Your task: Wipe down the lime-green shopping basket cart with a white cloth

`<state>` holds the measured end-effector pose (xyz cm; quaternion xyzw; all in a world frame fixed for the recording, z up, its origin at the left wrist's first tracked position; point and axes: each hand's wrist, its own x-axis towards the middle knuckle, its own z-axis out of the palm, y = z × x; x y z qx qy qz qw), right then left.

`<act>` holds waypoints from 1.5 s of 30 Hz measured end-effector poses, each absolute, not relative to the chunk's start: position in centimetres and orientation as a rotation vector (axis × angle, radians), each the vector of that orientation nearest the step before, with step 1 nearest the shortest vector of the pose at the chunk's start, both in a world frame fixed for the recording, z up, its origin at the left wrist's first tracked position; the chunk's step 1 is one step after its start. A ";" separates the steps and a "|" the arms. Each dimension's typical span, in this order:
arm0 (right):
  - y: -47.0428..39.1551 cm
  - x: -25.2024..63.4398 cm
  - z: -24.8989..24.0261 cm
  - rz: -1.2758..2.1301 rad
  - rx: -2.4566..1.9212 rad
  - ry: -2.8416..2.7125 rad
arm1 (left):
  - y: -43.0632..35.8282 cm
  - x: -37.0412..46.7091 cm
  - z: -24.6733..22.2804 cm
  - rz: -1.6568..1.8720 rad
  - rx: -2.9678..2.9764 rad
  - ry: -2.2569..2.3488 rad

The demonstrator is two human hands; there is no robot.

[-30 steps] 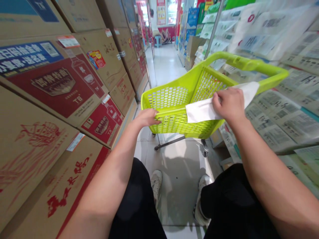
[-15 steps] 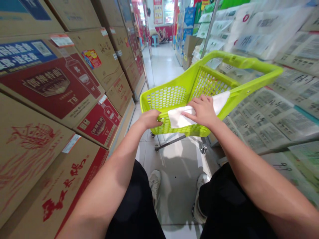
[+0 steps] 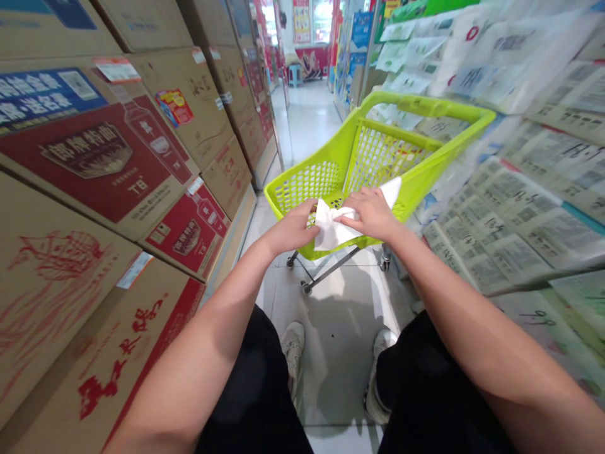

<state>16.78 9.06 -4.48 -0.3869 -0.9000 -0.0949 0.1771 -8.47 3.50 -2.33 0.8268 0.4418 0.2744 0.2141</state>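
Note:
A lime-green shopping cart (image 3: pixel 309 183) with a perforated plastic basket stands before me, turned at an angle. My left hand (image 3: pixel 299 227) is closed around the basket's near rim at its left corner, close to the cloth's edge. A white cloth (image 3: pixel 328 230) drapes over that same rim. Pressing on it is my right hand (image 3: pixel 371 213), its fingers curled over the rim with the cloth beneath them. One end of the cloth sticks up to the right of this hand. The fingertips of both hands are partly hidden.
Stacked cardboard cartons (image 3: pixel 85 164) line the left side. On the right, plastic-wrapped paper packs (image 3: pixel 510 208) rise close beside the cart. A tiled floor (image 3: pixel 307 120) runs down the aisle towards a blue stool (image 3: pixel 295 75). My shoes (image 3: pixel 293 343) are behind the cart's wheels.
The cart has swung round, its handle moving left. My right hand and the cloth have shifted left, closer to my left hand, which has moved slightly right along the rim.

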 end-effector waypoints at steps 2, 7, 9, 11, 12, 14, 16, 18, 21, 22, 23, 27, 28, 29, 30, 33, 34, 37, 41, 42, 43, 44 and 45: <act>9.5 17.5 -4.3 -0.275 -1.104 -2.550 | 3.7 -9.7 -2.1 0.774 2.278 1.329; 10.0 18.8 -4.4 -0.252 -1.093 -2.530 | 5.6 -14.1 -3.3 0.648 2.441 1.746; 10.1 19.3 -4.5 -0.214 -1.073 -2.515 | 6.5 -15.8 -4.3 0.522 2.515 1.687; 10.1 19.7 -4.4 -0.167 -1.024 -2.512 | 7.3 -16.7 -5.1 0.453 2.576 1.591; 10.0 19.9 -4.4 -0.141 -0.989 -2.517 | 7.5 -16.9 -5.2 0.441 2.600 1.572; 9.7 19.9 -4.3 -0.090 -0.913 -2.541 | 7.9 -16.7 -5.2 0.431 2.642 1.594; 9.1 19.4 -4.2 -0.050 -0.847 -2.577 | 7.9 -16.0 -4.8 0.396 2.659 1.662; 8.1 18.6 -4.2 -0.046 -0.804 -2.611 | 7.9 -15.3 -4.3 0.342 2.661 1.726; 6.3 16.8 -4.5 -0.125 -0.798 -2.658 | 7.9 -14.2 -3.9 0.311 2.643 1.819; 5.7 16.3 -4.6 -0.169 -0.827 -2.670 | 7.9 -13.8 -3.8 0.304 2.634 1.842; 5.2 15.8 -4.8 -0.216 -0.873 -2.674 | 7.9 -13.4 -3.7 0.296 2.622 1.863; 3.7 14.6 -5.1 -0.342 -1.094 -2.637 | 7.6 -11.5 -3.3 0.215 2.612 1.904; 3.5 14.4 -5.0 -0.344 -1.135 -2.632 | 7.4 -11.1 -3.2 0.183 2.625 1.898; 3.2 14.3 -4.9 -0.338 -1.175 -2.630 | 7.3 -10.7 -3.0 0.150 2.637 1.891; 3.0 14.1 -4.8 -0.327 -1.216 -2.630 | 7.1 -10.5 -2.9 0.123 2.647 1.884; 2.4 13.4 -4.2 -0.298 -1.314 -2.635 | 6.7 -10.0 -2.8 0.096 2.648 1.895; 2.3 13.2 -4.1 -0.292 -1.334 -2.638 | 6.6 -9.9 -2.8 0.097 2.640 1.908; 2.3 12.8 -3.9 -0.275 -1.351 -2.649 | 6.5 -9.7 -2.7 0.075 2.604 1.946; 3.0 13.1 -4.1 -0.247 -1.258 -2.682 | 6.5 -9.6 -2.6 0.033 2.574 1.959; 3.2 13.3 -4.2 -0.248 -1.237 -2.689 | 6.4 -9.6 -2.6 0.036 2.558 1.963; 3.4 13.4 -4.2 -0.256 -1.229 -2.691 | 6.4 -9.5 -2.6 0.044 2.535 1.970; 3.7 13.6 -4.3 -0.269 -1.234 -2.688 | 6.4 -9.5 -2.7 0.055 2.510 1.977; 3.9 13.8 -4.4 -0.288 -1.249 -2.681 | 6.3 -9.4 -2.8 0.069 2.488 1.982</act>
